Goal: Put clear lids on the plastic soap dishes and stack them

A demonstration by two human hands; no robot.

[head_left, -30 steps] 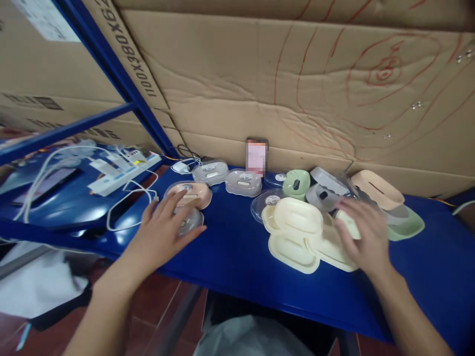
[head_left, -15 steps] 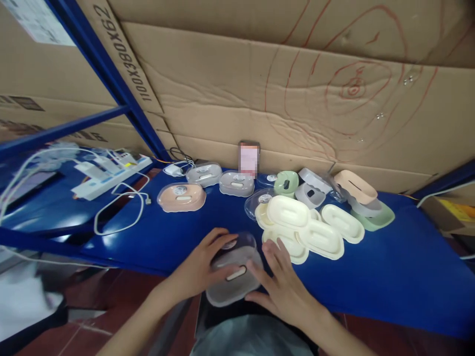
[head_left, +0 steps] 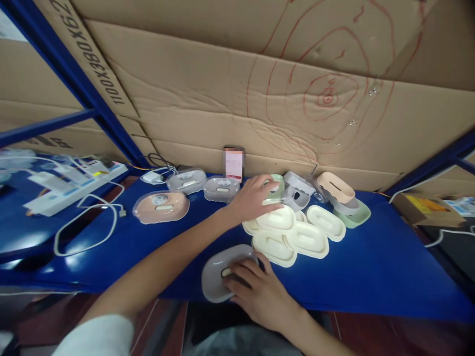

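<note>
A: Head view, and both hands are busy. The right hand (head_left: 260, 291) sits at the near edge of the blue table (head_left: 371, 267), fingers curled down onto a grey soap-dish tray (head_left: 214, 272), fingertips dipping into its slot. It looks pinned flat so it won't slide off that edge.

B: And the left hand (head_left: 254, 198)?

A: It reaches across toward the middle of the table, palm down, fingers spread loosely over the top of the cream tray (head_left: 278, 217) in the cream pile. Whether it grips anything I cannot tell; the fingers hide the contact. A green dish (head_left: 277, 184) pokes out just behind the fingertips.

B: How are the cream ones lying?

A: Overlapping, hollow side up, a loose heap within reach of either hand. Behind them, toward the far edge by the cardboard wall (head_left: 237, 99), a peach dish (head_left: 334, 185) rides on a grey and green stack.

B: Anything finished-looking?

A: Along the far-left part, a peach covered dish (head_left: 160, 206) and two grey covered dishes (head_left: 185, 180) stand apart in a line, clear lids on, as though set aside. A white cable (head_left: 89, 222) loops off the left edge beside them.
</note>
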